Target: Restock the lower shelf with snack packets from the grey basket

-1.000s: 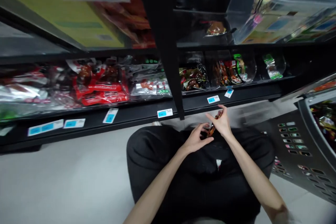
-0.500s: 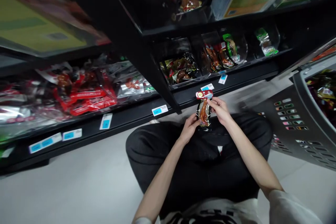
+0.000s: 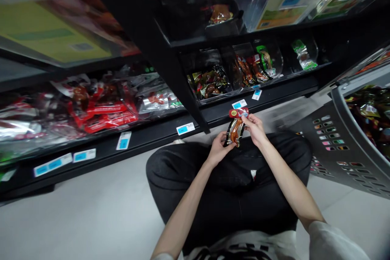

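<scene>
Between my two hands, above my lap, is a vacuum-packed meat snack (image 3: 235, 132) with a red top and a brown, drumstick-like piece in a clear and black pouch. My left hand (image 3: 219, 149) grips its lower left side, thumb across the front. My right hand (image 3: 255, 129) pinches the upper right edge near the red header. Just beyond the pack, a white and blue price tag (image 3: 239, 104) sits on the black shelf edge. Behind that are clear bins with dark snack packs (image 3: 210, 83) and brown and green packs (image 3: 256, 67).
To the right stands a grey perforated basket (image 3: 330, 130) full of packets. Red packs (image 3: 103, 107) and silver packs (image 3: 157, 99) lie on the lower left shelf. A black upright post (image 3: 170, 61) divides the shelving. Pale floor (image 3: 100, 215) lies at the left.
The pack has tilted slightly, its lower end swinging left, with both hands still on it. The view has shifted a little, and more of the basket shows at the right.
</scene>
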`<state>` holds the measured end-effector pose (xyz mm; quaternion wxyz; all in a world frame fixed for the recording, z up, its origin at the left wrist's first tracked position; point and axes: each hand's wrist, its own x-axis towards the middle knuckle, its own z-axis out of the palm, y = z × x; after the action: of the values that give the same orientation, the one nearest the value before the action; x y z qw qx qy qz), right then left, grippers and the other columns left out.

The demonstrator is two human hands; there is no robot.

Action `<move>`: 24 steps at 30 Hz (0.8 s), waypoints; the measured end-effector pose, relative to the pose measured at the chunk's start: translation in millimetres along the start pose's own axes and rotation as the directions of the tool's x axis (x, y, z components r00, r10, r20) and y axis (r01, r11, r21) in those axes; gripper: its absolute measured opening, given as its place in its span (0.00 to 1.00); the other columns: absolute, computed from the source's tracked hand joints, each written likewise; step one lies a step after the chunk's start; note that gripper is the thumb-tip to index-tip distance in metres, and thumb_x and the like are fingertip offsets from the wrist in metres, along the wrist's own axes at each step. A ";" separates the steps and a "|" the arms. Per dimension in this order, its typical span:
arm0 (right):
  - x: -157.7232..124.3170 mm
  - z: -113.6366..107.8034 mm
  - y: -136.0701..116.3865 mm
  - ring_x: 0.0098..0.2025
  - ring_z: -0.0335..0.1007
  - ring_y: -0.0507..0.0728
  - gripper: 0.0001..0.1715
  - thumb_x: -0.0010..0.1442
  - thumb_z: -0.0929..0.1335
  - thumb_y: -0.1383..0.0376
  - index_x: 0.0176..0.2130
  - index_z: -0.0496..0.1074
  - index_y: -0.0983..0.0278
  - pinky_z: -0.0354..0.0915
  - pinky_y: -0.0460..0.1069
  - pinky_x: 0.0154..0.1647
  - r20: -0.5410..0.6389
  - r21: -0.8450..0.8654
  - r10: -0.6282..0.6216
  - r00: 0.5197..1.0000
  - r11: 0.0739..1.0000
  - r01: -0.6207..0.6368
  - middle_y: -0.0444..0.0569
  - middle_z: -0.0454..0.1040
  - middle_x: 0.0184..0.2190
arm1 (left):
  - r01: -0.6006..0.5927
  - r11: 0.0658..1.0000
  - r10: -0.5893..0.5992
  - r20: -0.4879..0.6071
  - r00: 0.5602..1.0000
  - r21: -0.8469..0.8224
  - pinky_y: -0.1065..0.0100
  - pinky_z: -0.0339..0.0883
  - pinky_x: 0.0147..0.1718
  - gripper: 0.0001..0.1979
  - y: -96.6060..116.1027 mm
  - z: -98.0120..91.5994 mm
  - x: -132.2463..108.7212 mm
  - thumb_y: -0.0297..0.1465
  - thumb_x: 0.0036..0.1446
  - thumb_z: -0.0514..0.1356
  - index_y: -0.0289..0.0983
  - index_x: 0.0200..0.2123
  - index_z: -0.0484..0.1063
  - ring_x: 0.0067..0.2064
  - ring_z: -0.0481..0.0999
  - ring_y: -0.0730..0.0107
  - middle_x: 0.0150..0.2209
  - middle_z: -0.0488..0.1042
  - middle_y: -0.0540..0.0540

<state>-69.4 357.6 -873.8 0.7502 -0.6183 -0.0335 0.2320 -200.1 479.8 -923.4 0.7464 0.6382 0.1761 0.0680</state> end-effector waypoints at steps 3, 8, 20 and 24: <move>2.0 -0.5 1.2 0.29 0.66 0.51 0.22 0.47 0.78 0.49 0.28 0.71 0.61 0.58 0.45 0.26 -0.004 -0.007 -0.010 1.000 1.000 0.010 0.42 0.75 0.29 | 0.021 1.000 -0.021 -0.010 1.000 -0.010 0.56 0.68 0.53 0.25 0.0 0.3 1.0 0.33 0.47 0.74 0.38 0.46 0.70 0.49 0.78 0.59 0.44 0.78 0.43; 6.0 -1.2 5.2 0.27 0.62 0.49 0.21 0.46 0.79 0.50 0.28 0.73 0.61 0.54 0.45 0.24 -0.048 -0.010 -0.008 0.999 1.000 0.008 0.41 0.74 0.28 | 0.021 1.000 -0.021 -0.017 1.000 -0.004 0.58 0.68 0.52 0.24 -1.4 -0.3 1.4 0.33 0.45 0.75 0.39 0.45 0.72 0.48 0.78 0.59 0.43 0.79 0.44; 8.7 -2.5 9.3 0.26 0.60 0.49 0.23 0.44 0.79 0.50 0.27 0.71 0.61 0.50 0.45 0.23 -0.096 -0.003 0.000 0.995 1.000 0.000 0.42 0.74 0.28 | 0.061 0.996 -0.059 -0.038 0.998 0.061 0.59 0.67 0.51 0.23 -4.3 -1.7 0.9 0.34 0.46 0.75 0.39 0.44 0.73 0.51 0.77 0.57 0.43 0.80 0.43; 8.7 -2.6 9.6 0.26 0.59 0.49 0.24 0.44 0.79 0.50 0.25 0.69 0.62 0.49 0.45 0.23 -0.101 0.004 -0.004 0.995 1.000 0.004 0.42 0.74 0.28 | 0.056 0.997 -0.056 -0.014 0.998 0.050 0.59 0.69 0.49 0.19 -3.1 -1.5 0.7 0.35 0.48 0.74 0.39 0.42 0.73 0.49 0.78 0.58 0.43 0.80 0.43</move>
<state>-63.7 359.9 -885.6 0.7527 -0.6276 0.0038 0.1988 -200.4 480.9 -926.7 0.7306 0.6511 0.2004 0.0467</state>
